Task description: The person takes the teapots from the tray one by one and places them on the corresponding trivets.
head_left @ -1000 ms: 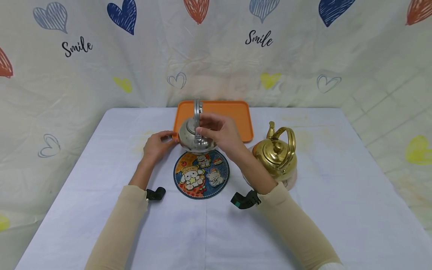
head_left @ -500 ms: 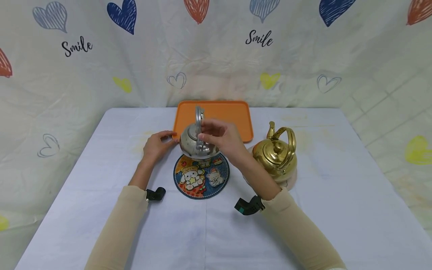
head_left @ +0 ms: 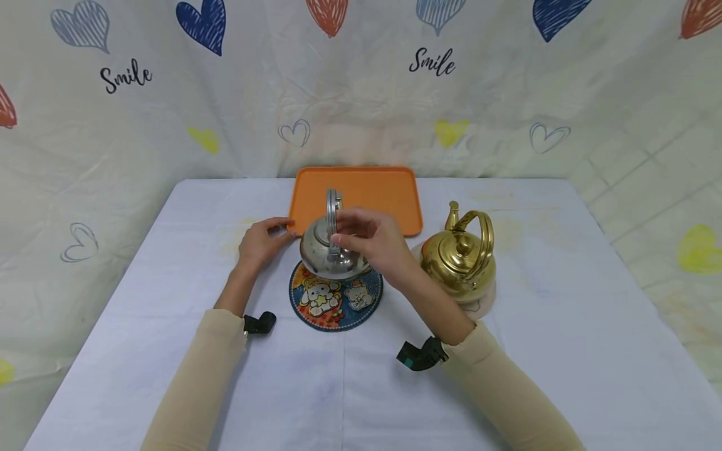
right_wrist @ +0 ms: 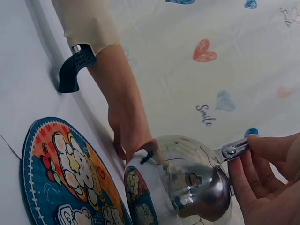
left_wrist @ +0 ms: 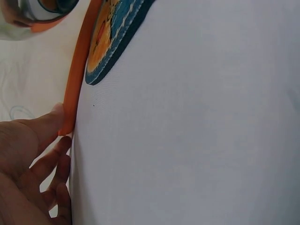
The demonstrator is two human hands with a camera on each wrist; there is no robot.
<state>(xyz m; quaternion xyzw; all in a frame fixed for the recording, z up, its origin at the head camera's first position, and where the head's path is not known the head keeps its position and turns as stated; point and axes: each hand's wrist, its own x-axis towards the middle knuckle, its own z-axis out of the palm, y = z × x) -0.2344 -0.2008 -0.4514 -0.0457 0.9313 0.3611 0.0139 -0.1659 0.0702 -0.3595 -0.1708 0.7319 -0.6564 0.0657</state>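
Note:
My right hand point(head_left: 375, 241) grips the upright handle of a small silver kettle point(head_left: 329, 260), thumb and fingers around its side. The kettle hangs over the far part of a round blue-and-orange mat point(head_left: 321, 307) printed with cartoon animals. In the right wrist view, the kettle's shiny body point(right_wrist: 197, 183) shows close to the mat; whether it touches cannot be told. My left hand point(head_left: 259, 244) pinches the near left corner of an orange tray point(head_left: 378, 194) between thumb and finger. The left wrist view shows the thumb point(left_wrist: 51, 119) on the tray's rim point(left_wrist: 77, 79).
A gold kettle point(head_left: 459, 263) stands to the right on a pale round mat point(head_left: 484, 307), beside my right forearm. A white cloth point(head_left: 541, 351) covers the table, and a curtain printed with hearts point(head_left: 361, 94) hangs behind its far edge.
My right hand has brought the silver kettle nearer to me, from the tray's near edge to over the round mat, covering more of it. The left hand stays at the tray corner.

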